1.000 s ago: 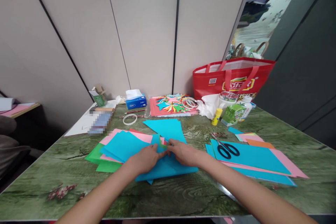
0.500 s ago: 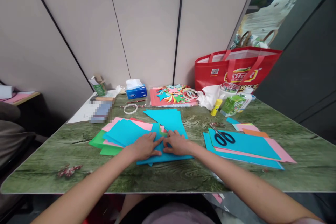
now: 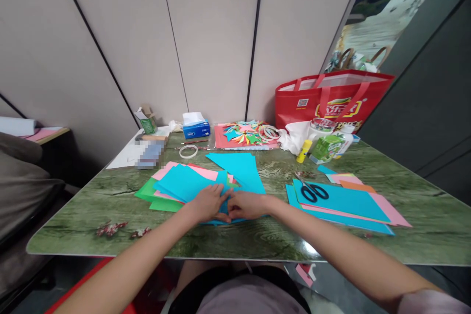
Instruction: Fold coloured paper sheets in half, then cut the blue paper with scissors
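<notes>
Both hands work on a blue paper sheet [image 3: 236,220] low in the middle of the table. My left hand [image 3: 209,202] lies on it with fingers stretched and thumb apart. Beside it, fingertips close to the left thumb, my right hand [image 3: 247,204] has curled fingers pressed on the paper, whose edge there is mostly hidden. Beyond the hands lies another blue sheet [image 3: 241,166]. Left of them fan out blue paper [image 3: 176,182], pink paper [image 3: 201,171] and green paper [image 3: 162,203]. To the right, black-handled scissors [image 3: 313,192] rest on a paper stack [image 3: 348,202].
Along the back stand a tissue box [image 3: 196,130], a packet with colourful paper stars [image 3: 246,133], a yellow glue stick [image 3: 303,151], a green carton [image 3: 327,148] and a red bag [image 3: 331,93]. A white ring [image 3: 188,151] lies behind the left papers.
My right hand has come closer to my left hand, and its fingers are more curled. The whole view has shifted a little; the table objects otherwise look unmoved.
</notes>
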Tool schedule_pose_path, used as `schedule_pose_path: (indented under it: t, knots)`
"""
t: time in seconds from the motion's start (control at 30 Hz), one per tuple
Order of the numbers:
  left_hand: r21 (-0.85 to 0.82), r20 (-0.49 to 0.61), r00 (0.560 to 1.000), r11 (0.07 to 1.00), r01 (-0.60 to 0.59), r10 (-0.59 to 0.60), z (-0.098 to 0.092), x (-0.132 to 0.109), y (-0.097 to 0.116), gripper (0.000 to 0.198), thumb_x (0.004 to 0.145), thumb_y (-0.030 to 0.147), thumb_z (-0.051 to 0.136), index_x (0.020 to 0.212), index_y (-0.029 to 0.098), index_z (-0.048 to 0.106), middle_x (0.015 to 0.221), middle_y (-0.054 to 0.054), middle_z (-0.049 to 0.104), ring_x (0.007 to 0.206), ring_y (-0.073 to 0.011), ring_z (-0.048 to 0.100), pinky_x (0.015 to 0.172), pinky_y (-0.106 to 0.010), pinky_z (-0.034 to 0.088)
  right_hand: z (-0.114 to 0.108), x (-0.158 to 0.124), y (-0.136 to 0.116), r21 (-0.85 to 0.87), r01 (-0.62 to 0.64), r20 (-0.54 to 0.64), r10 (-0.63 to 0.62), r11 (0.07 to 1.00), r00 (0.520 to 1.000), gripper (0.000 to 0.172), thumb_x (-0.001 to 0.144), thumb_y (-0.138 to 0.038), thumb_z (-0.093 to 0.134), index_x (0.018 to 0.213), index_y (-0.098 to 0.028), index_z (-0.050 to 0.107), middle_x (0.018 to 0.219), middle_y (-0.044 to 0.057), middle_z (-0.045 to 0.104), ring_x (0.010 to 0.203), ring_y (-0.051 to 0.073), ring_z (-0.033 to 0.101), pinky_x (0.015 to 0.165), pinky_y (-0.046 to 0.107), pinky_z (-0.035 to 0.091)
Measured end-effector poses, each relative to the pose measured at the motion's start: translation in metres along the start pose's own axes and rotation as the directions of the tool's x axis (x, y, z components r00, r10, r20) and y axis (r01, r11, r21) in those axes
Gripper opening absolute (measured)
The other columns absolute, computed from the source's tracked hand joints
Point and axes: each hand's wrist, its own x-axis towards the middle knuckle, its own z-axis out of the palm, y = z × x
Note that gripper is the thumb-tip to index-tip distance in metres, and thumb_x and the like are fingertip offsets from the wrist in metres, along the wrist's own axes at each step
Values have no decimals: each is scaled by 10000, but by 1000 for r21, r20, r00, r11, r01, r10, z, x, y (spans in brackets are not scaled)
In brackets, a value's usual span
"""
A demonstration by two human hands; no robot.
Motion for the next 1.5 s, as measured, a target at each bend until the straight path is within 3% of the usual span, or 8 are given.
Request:
schedule_pose_path:
  t: [0.2, 0.43, 0.67, 0.93, 1.13, 1.27, 1.4, 1.5]
  knots:
    - [72, -42, 999, 997, -27, 30, 6, 1, -3, 852, 694, 663, 469, 1348, 134, 329, 1113, -193, 515, 1011, -319, 494, 842, -393, 356, 15, -12, -16, -51, -93, -97, 88, 994, 991, 312, 887, -247, 346, 921, -164, 644, 1021, 117, 609, 945, 262, 545, 704, 352, 422]
    - [101, -37, 999, 995, -8, 12, 1, -1, 0, 845, 707, 669, 448, 1350, 134, 324, 1111, -190, 523, 1004, -317, 501, 833, -387, 363, 30, -44, 6, -155, -46, -100, 31, 987, 995, 281, 862, -121, 362, 839, -101, 641, 897, 150, 615, 922, 244, 537, 779, 324, 394]
    - [8, 65, 995, 997, 72, -72, -15, 4, 9, 870, 656, 645, 553, 1330, 133, 355, 1121, -195, 518, 1017, -328, 487, 824, -370, 355, 41, -69, 30, -98, -191, -191, 170, 977, 967, 278, 897, -188, 332, 887, -124, 603, 935, 130, 600, 897, 212, 556, 743, 280, 390]
    - [39, -15, 965, 964, 263, -263, -12, 16, 39, 828, 642, 668, 540, 1185, 46, 492, 988, -244, 544, 921, -364, 489, 760, -427, 350, 44, -67, 20, -127, -260, -224, 228, 957, 948, 271, 892, -193, 340, 920, -131, 603, 961, 133, 597, 905, 213, 553, 765, 299, 390]
    - [48, -27, 984, 983, 176, -175, -7, 1, 28, 884, 656, 630, 562, 1333, 103, 351, 1089, -220, 514, 1002, -336, 448, 832, -397, 319, 43, -68, 20, -140, -261, -215, 228, 955, 950, 289, 896, -195, 326, 923, -120, 603, 962, 137, 596, 894, 226, 560, 751, 309, 393]
    - [30, -54, 997, 997, 65, -63, 1, -11, 5, 890, 626, 639, 576, 1357, 199, 323, 1116, -167, 483, 1014, -318, 436, 850, -387, 322, 44, -68, 22, -138, -255, -209, 223, 957, 952, 277, 897, -190, 329, 927, -124, 597, 960, 129, 594, 884, 216, 563, 752, 299, 391]
    - [-106, -94, 990, 988, -113, 103, 10, -21, -23, 860, 595, 636, 595, 1348, 329, 313, 1163, -112, 428, 1013, -301, 435, 835, -373, 350, 44, -70, 22, -128, -244, -202, 216, 961, 955, 282, 901, -192, 321, 916, -124, 594, 961, 126, 586, 899, 215, 551, 761, 293, 387]
    - [-179, -120, 979, 966, -184, 164, 15, -25, -37, 829, 616, 639, 566, 1350, 365, 294, 1194, -112, 401, 1026, -312, 425, 848, -398, 348, 44, -71, 22, -123, -235, -210, 206, 964, 956, 282, 901, -188, 319, 905, -126, 594, 957, 122, 582, 908, 218, 540, 763, 292, 383]
